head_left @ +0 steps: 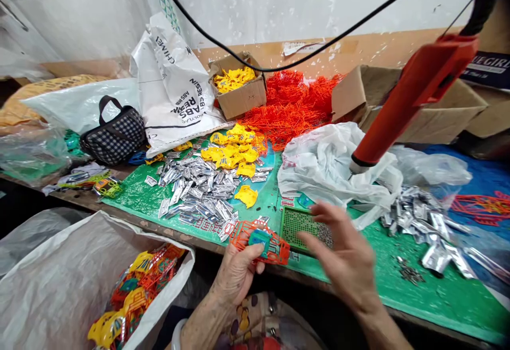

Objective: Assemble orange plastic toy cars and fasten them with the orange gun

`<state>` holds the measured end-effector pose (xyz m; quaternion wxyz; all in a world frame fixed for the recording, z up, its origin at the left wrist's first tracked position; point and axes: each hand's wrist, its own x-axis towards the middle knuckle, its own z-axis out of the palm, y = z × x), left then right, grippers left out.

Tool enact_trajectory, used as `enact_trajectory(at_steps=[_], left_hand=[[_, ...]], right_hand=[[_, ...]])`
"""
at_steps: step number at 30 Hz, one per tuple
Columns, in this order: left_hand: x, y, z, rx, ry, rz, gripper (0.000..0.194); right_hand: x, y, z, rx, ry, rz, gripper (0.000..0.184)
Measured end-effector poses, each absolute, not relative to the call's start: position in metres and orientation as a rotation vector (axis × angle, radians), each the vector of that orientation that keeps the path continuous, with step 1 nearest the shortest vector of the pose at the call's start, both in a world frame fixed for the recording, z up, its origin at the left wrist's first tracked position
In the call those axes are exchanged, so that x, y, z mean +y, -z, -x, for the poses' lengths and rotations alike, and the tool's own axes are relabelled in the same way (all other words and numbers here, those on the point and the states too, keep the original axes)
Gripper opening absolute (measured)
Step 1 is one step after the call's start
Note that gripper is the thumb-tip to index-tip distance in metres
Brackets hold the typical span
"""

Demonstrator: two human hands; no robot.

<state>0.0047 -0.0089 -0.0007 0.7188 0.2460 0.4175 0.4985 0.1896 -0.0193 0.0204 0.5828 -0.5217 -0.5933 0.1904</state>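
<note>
My left hand point(239, 270) grips an orange plastic lattice frame point(279, 250) near the table's front edge, its thumb pressed on a teal plastic piece point(260, 239) set in the frame. My right hand point(345, 254) is raised over the right side of a green perforated tray point(292, 227); it is blurred, with thumb and fingers apart and nothing visible in them. Small dark metal bits, perhaps screws, lie in the tray, partly behind this hand. To the left are a heap of silver metallic strips point(199, 190) and several yellow plastic parts point(231, 151).
A red power screwdriver point(410, 100) hangs at the right, below a black cable point(223, 47). Orange frames point(295, 105) are piled at the back beside a cardboard box point(241, 100). An open white sack point(51, 281) with assembled pieces stands front left. Silver packets point(434, 233) lie at right.
</note>
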Motion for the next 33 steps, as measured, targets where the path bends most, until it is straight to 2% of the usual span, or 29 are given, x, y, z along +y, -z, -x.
enact_trajectory(at_steps=[2, 5, 9, 10, 16, 22, 25, 29, 33], left_hand=[[-0.009, -0.001, -0.003, 0.936, -1.061, -0.561, 0.034], [-0.009, -0.001, -0.003, 0.953, -1.025, -0.584, 0.036], [-0.010, -0.001, -0.003, 0.960, -0.990, -0.587, 0.039], [-0.011, 0.000, -0.002, 0.960, -0.979, -0.589, 0.039], [-0.020, 0.002, 0.006, 0.945, -0.884, -0.644, 0.027], [-0.025, 0.000, 0.004, 0.959, -0.813, -0.664, 0.024], [-0.027, -0.001, -0.001, 0.954, -0.774, -0.655, 0.025], [-0.030, -0.003, -0.007, 0.920, -0.775, -0.581, 0.025], [-0.035, 0.001, -0.009, 0.913, -0.741, -0.564, 0.023]], right_hand=[[-0.014, -0.037, -0.217, -1.072, -0.285, 1.199, 0.048], [0.005, -0.062, -0.262, -0.927, -0.049, 1.104, 0.054], [0.051, -0.081, -0.304, -1.001, -0.135, 1.126, 0.071], [0.065, -0.083, -0.309, -1.060, -0.233, 1.125, 0.069], [0.121, -0.108, -0.294, -1.120, -0.742, 1.024, 0.051], [0.108, -0.138, -0.255, -1.220, -0.886, 0.992, 0.025], [0.086, -0.133, -0.232, -1.200, -0.925, 0.954, 0.034], [0.058, -0.101, -0.208, -1.054, -0.967, 0.977, 0.046], [0.042, -0.069, -0.198, -0.992, -0.970, 1.092, 0.040]])
